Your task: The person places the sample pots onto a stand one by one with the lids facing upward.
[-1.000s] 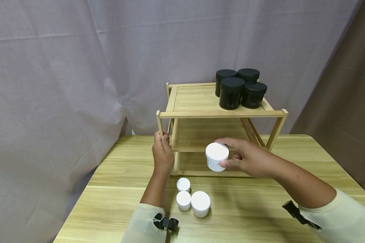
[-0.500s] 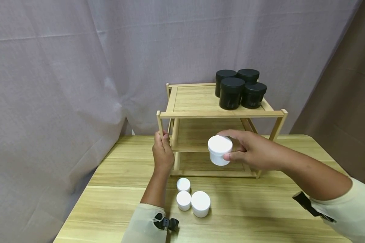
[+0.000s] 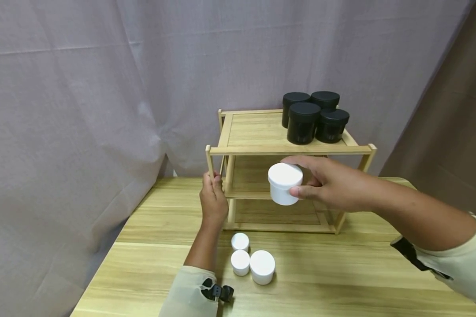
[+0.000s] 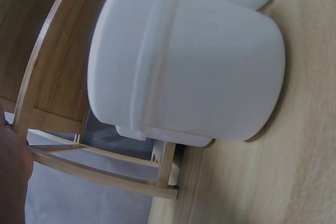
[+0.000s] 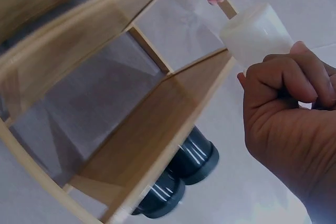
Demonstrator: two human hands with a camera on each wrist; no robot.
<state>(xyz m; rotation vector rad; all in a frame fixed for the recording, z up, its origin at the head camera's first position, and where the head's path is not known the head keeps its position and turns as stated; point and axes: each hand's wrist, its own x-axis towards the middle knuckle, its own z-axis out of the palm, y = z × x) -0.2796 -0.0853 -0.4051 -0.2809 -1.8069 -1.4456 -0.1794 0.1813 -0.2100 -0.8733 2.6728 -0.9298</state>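
Note:
My right hand (image 3: pixel 306 181) grips a white lidded jar (image 3: pixel 284 184) in the air, in front of the gap under the top board of a wooden shelf rack (image 3: pixel 289 149). In the right wrist view my fingers (image 5: pixel 286 80) curl round the jar (image 5: pixel 256 31) beside the rack's boards (image 5: pixel 157 121). My left hand (image 3: pixel 213 199) holds the rack's front left post. Three white jars stand on the table near my left forearm: two small ones (image 3: pixel 239 241) (image 3: pixel 240 262) and a larger one (image 3: pixel 262 266). A white jar (image 4: pixel 184 72) fills the left wrist view.
Several black jars (image 3: pixel 314 116) stand at the right of the rack's top board, also seen from below (image 5: pixel 178 182). The rack stands at the back of a light wooden table (image 3: pixel 341 273). A grey curtain (image 3: pixel 83 88) hangs behind and to the left.
My right hand has lifted the white jar from the lower shelf's level up to just under the top board. My left hand has stayed on the post.

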